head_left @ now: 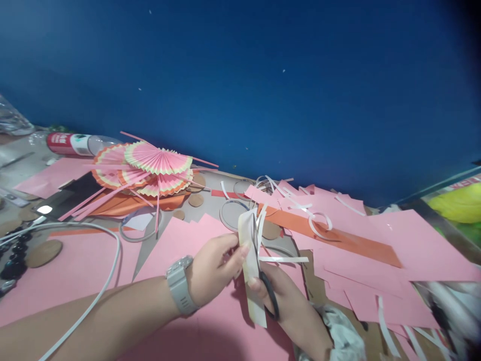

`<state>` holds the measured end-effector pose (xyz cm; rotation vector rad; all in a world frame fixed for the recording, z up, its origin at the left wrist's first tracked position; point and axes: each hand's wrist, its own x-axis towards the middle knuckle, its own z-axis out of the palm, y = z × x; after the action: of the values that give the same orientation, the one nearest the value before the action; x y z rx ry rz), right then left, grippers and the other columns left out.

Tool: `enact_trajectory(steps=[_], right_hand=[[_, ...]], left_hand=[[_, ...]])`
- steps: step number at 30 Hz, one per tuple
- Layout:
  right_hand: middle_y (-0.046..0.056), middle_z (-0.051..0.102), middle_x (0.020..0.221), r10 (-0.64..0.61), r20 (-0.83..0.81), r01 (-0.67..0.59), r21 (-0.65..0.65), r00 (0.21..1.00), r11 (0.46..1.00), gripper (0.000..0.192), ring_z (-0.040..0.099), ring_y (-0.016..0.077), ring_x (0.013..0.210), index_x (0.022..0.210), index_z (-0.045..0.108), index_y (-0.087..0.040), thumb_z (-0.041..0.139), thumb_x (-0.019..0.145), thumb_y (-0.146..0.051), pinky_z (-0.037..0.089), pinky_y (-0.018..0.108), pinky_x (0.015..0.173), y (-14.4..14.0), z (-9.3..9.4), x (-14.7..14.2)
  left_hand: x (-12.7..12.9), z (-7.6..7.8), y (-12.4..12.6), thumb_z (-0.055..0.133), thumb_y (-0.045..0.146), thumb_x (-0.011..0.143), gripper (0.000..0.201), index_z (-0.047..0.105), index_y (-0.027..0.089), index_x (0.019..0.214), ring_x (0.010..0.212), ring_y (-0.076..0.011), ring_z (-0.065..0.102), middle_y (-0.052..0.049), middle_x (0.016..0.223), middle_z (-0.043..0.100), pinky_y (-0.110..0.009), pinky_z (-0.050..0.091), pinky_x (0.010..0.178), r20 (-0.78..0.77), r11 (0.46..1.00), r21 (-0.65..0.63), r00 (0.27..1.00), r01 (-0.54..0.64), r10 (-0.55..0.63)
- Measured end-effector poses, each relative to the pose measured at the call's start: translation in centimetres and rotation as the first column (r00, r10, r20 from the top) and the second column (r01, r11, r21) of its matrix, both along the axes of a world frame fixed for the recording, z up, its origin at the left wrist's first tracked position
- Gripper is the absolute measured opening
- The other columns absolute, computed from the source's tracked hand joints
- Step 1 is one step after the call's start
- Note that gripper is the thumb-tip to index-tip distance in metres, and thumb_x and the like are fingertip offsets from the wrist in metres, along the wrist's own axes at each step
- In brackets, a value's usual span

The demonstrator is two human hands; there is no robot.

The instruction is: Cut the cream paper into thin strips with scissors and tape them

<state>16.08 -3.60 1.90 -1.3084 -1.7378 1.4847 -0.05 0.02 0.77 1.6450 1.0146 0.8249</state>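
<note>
My left hand [216, 268], with a grey watch [182, 286] on its wrist, pinches a folded strip of pale cream paper [251, 281] held upright. In my right hand [287, 301] is a pair of scissors [271, 296] with black handles. The scissor blades run up along the right side of the paper strip, partly hidden by it. Thin white cut strips [262, 220] stand beside the blades, and another thin white strip [283, 259] sticks out to the right. Under both hands lies pink paper [210, 333].
Pleated pink paper fans [160, 163] are heaped at the back left near a plastic bottle [71, 144]. Pink sheets [409, 235], an orange strip [349, 240] and white offcuts [387, 326] cover the right. A white cable [116, 255] crosses the left. Behind stands a blue wall [263, 100].
</note>
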Motion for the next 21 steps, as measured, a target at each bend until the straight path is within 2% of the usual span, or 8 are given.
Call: enact_trajectory(steps=[4, 10, 15, 18, 21], right_hand=[[0.001, 0.058, 0.064, -0.019, -0.003, 0.019, 0.038, 1.000, 0.999, 0.029, 0.059, 0.0228, 0.070, 0.079, 0.053, -0.022, 0.046, 0.087, -0.048, 0.048, 0.030, 0.067, 0.06, 0.26, -0.04], [-0.001, 0.056, 0.054, -0.006, -0.016, 0.007, 0.015, 1.000, 1.000, 0.025, 0.058, 0.0205, 0.058, 0.081, 0.053, -0.023, 0.044, 0.089, -0.045, 0.050, 0.032, 0.068, 0.01, 0.58, -0.11], [0.001, 0.058, 0.060, -0.025, -0.036, 0.026, 0.022, 0.999, 0.999, 0.028, 0.061, 0.0233, 0.069, 0.081, 0.057, -0.023, 0.046, 0.088, -0.048, 0.051, 0.032, 0.068, 0.04, 0.51, -0.15], [0.000, 0.058, 0.061, -0.019, -0.044, 0.020, 0.020, 0.999, 1.000, 0.028, 0.061, 0.0216, 0.069, 0.084, 0.057, -0.021, 0.044, 0.089, -0.045, 0.050, 0.031, 0.070, 0.06, 0.55, -0.23], [0.003, 0.063, 0.073, -0.021, -0.045, 0.022, 0.029, 0.999, 0.999, 0.026, 0.062, 0.0215, 0.075, 0.085, 0.057, -0.019, 0.045, 0.090, -0.042, 0.050, 0.030, 0.070, 0.11, 0.46, -0.26]], left_hand=[[-0.04, 0.09, -0.01, 0.034, 0.037, 0.093, 0.034, 0.042, 0.018, 0.066, 0.051, -0.0095, 0.042, 0.004, 0.056, 0.045, -0.022, 0.035, 0.051, -0.014, 1.000, 0.001, 1.000, -0.002, 0.002], [-0.06, 0.02, -0.11, 0.034, 0.035, 0.094, 0.032, 0.044, 0.018, 0.069, 0.049, -0.0090, 0.044, 0.004, 0.056, 0.048, -0.021, 0.037, 0.050, 0.039, 0.999, -0.032, 0.999, 0.034, -0.033], [-0.01, 0.08, -0.10, 0.035, 0.035, 0.094, 0.033, 0.044, 0.017, 0.067, 0.049, -0.0085, 0.044, 0.004, 0.056, 0.047, -0.020, 0.037, 0.049, 0.036, 0.999, -0.038, 0.999, 0.026, -0.024], [0.02, 0.31, -0.08, 0.035, 0.034, 0.094, 0.033, 0.044, 0.017, 0.067, 0.049, -0.0076, 0.043, 0.004, 0.056, 0.047, -0.019, 0.037, 0.049, 0.075, 0.998, -0.041, 0.996, 0.042, -0.039], [0.02, 0.27, -0.09, 0.036, 0.034, 0.094, 0.033, 0.043, 0.017, 0.066, 0.048, -0.0075, 0.043, 0.004, 0.055, 0.046, -0.019, 0.036, 0.049, 0.078, 0.998, -0.041, 0.996, 0.038, -0.035]])
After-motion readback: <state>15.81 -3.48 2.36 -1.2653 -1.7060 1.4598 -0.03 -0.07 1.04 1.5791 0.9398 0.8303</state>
